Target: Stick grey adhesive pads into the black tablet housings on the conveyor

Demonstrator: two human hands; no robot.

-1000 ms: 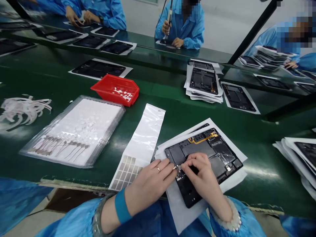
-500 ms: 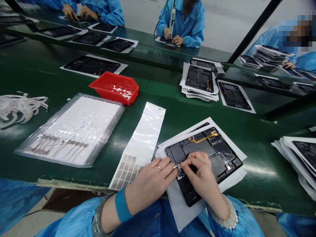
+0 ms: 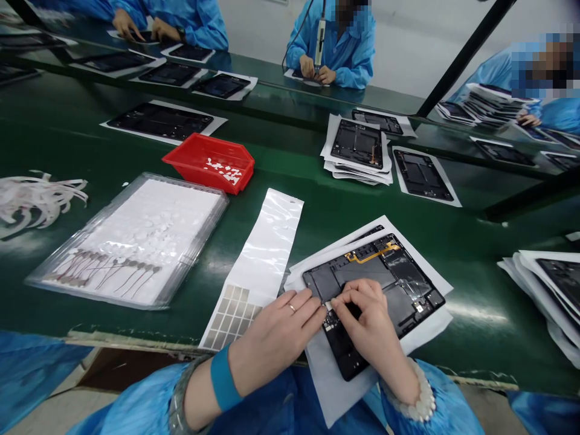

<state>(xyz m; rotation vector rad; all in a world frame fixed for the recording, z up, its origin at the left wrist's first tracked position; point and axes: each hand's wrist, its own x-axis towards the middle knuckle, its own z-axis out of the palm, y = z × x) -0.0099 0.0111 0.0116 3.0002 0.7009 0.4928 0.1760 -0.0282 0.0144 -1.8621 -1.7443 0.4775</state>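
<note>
Near the table's (image 3: 290,169) edge, our left hand (image 3: 283,329) and right hand (image 3: 367,317) meet over a tablet housing (image 3: 385,278).
Its orange flex cable (image 3: 374,256) is laid; silver stickers (image 3: 233,321) remain unpeeled; whether our fingers (image 3: 304,302) grip anything, we cannot tell.

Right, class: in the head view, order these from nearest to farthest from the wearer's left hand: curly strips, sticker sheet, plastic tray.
1. Sticker sheet, just beside the left hand.
2. Plastic tray, farther left.
3. Curly strips, by the left edge.

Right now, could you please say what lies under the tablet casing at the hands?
White sheets and a dark edge show beneath the tablet casing; the rest is covered.
</note>
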